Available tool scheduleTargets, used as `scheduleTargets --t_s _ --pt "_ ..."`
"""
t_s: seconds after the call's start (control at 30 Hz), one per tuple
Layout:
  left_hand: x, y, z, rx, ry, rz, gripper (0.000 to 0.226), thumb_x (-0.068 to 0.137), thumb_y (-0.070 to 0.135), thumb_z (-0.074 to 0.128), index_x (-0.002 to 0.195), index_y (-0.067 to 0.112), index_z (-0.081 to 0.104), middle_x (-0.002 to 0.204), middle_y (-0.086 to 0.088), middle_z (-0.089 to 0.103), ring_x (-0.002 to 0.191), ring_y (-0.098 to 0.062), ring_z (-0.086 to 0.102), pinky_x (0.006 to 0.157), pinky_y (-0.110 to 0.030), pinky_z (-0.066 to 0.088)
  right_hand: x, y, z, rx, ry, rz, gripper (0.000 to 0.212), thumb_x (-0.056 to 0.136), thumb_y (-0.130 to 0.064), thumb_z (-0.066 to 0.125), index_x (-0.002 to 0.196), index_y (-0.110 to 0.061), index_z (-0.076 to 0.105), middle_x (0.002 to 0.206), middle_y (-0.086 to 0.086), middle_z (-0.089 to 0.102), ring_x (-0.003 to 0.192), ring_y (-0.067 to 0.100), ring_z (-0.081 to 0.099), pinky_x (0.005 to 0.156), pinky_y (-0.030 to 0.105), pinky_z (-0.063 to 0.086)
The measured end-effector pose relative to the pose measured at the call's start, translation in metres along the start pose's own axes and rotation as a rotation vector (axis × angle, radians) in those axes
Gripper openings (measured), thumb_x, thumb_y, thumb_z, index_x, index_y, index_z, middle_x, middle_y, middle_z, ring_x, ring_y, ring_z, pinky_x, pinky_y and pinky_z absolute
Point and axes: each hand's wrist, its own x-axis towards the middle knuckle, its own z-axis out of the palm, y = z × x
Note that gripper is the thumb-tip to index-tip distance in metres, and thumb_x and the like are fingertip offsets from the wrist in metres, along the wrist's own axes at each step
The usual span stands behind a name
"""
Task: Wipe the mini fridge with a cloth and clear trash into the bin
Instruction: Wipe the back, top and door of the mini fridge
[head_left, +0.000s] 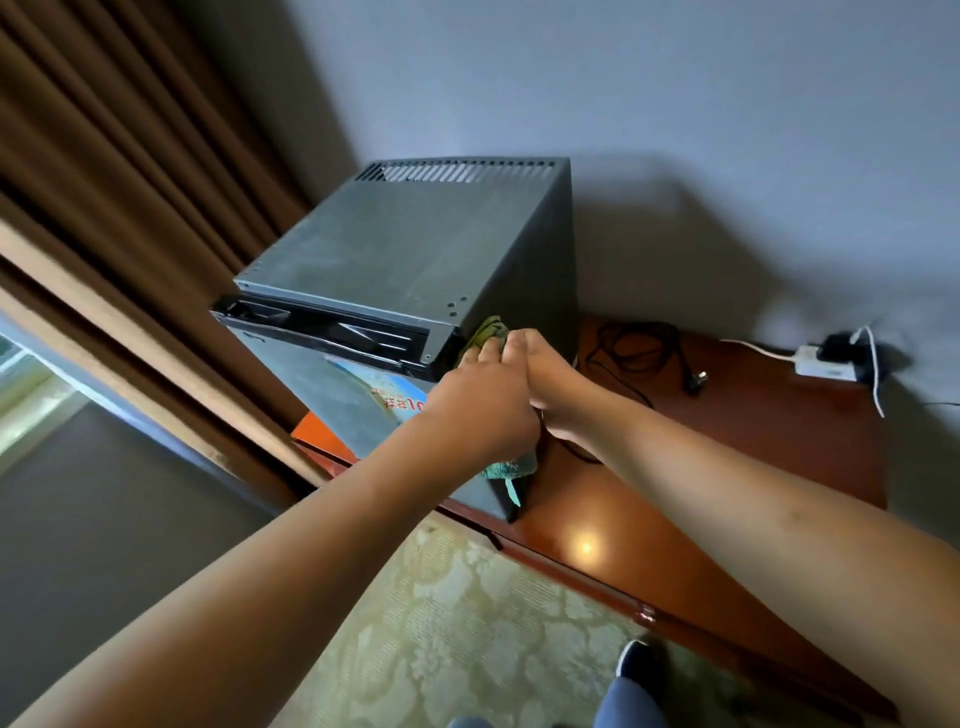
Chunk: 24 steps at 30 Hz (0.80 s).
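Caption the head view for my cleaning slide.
Both hands, left hand and right hand, press a green cloth against the mini fridge corner.

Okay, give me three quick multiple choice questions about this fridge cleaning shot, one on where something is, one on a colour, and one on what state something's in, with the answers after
1. Where does the mini fridge stand?
A. on the carpet
B. on a wooden cabinet
C. on a windowsill

2. What colour is the cloth?
A. green
B. red
C. white

3. What state is the loose black plug in?
A. plugged into the white power strip
B. lying unplugged on the cabinet
C. held in a hand

Answers:
1 B, the fridge's base rests on the wooden cabinet.
2 A, green fabric shows above and below the left hand, beside the right hand.
3 B, the plug's prongs lie bare on the wood, apart from the power strip.
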Motion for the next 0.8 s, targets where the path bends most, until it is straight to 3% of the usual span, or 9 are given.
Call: scheduleTargets --t_s 0.13,0.27,0.43,0.5,0.6,0.7,0.8 --pt "-0.006 -0.003 -0.027 0.018 0.078 0.03 0.088 0.088 0.031 0.065 0.161 0.019 0.018 0.165 -0.006 0.027 0.151 -0.028 0.03 0.115 -0.05 0.041 -0.016 -0.029 0.003 -0.043 -0.015 -0.074 0.04 0.102 -0.016 0.046 0.141 -0.008 0.045 0.137 0.024 0.054 0.123 0.044 0.055 0.094 0.049 0.049" --pt "-0.02 -0.01 -0.057 -0.023 0.129 0.087 0.064 0.094 0.036 0.058 0.151 0.017 0.039 0.146 -0.005 0.052 0.125 -0.026 0.056 0.096 -0.04 0.052 -0.027 -0.066 0.002 -0.202 -0.002 -0.129 0.039 0.099 -0.013 0.051 0.138 -0.013 0.05 0.133 0.015 0.058 0.121 0.035 0.058 0.093 0.043 0.051" --pt "-0.03 -0.034 -0.095 -0.155 0.141 0.073 0.053 0.092 0.041 0.06 0.141 0.026 0.048 0.129 -0.002 0.063 0.106 -0.025 0.061 0.088 -0.039 0.053 -0.034 -0.119 0.002 -0.383 -0.064 -0.153 0.053 0.089 -0.014 0.068 0.14 -0.017 0.052 0.133 0.008 0.059 0.122 0.026 0.058 0.098 0.037 0.05" --pt "-0.033 -0.042 -0.108 -0.207 0.155 0.076 0.049 0.093 0.039 0.06 0.139 0.024 0.051 0.133 -0.002 0.061 0.111 -0.024 0.061 0.092 -0.041 0.052 -0.032 -0.136 0.003 -0.422 -0.067 -0.159 0.057 0.088 -0.015 0.071 0.141 -0.019 0.052 0.134 0.006 0.06 0.124 0.024 0.058 0.1 0.036 0.049" --pt "-0.035 -0.052 -0.124 -0.255 0.174 0.09 0.06 0.095 0.038 0.06 0.152 0.026 0.043 0.149 0.0 0.051 0.128 -0.022 0.054 0.104 -0.037 0.047 -0.027 -0.156 0.006 -0.448 -0.079 -0.152 0.056 0.088 -0.019 0.072 0.141 -0.02 0.053 0.135 0.004 0.06 0.125 0.024 0.058 0.101 0.035 0.048" --pt "-0.028 -0.064 -0.129 -0.298 0.183 0.104 0.059 0.096 0.034 0.061 0.152 0.026 0.043 0.151 -0.002 0.049 0.13 -0.023 0.053 0.106 -0.037 0.044 -0.019 -0.168 0.011 -0.461 -0.107 -0.159 0.058 0.089 -0.017 0.071 0.143 -0.021 0.05 0.137 0.006 0.059 0.125 0.024 0.058 0.1 0.035 0.049" --pt "-0.016 -0.081 -0.131 -0.3 0.177 0.103 0.064 0.096 0.035 0.061 0.155 0.026 0.038 0.159 -0.001 0.039 0.139 -0.021 0.046 0.113 -0.035 0.038 -0.006 -0.176 0.016 -0.463 -0.14 -0.18 0.056 0.092 -0.009 0.067 0.144 -0.019 0.049 0.137 0.009 0.059 0.113 0.021 0.061 0.097 0.036 0.051"
